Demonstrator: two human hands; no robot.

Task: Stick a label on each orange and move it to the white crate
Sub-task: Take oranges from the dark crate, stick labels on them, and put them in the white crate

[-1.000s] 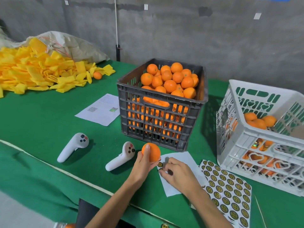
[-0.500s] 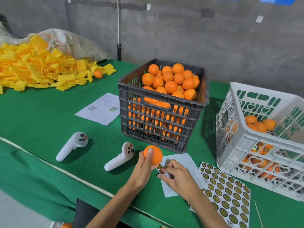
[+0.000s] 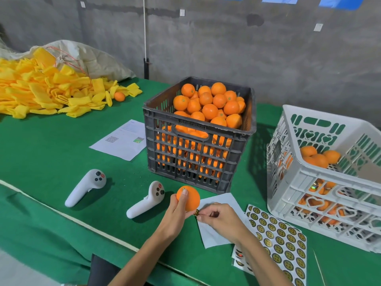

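Observation:
My left hand grips an orange just above the green table, in front of the dark crate heaped with oranges. My right hand pinches a small round gold-and-black label right beside the lower edge of that orange. Under this hand lies a white backing sheet. A sheet of round labels lies to its right. The white crate at the right holds several oranges.
Two white handheld controllers lie left of my hands. A printed paper lies beside the dark crate. A pile of yellow foam sleeves and one loose orange sit at far left, by a sack.
My right hand has lifted a label off the white sheet and brought it up to the orange. The left hand has kept the orange nearly still.

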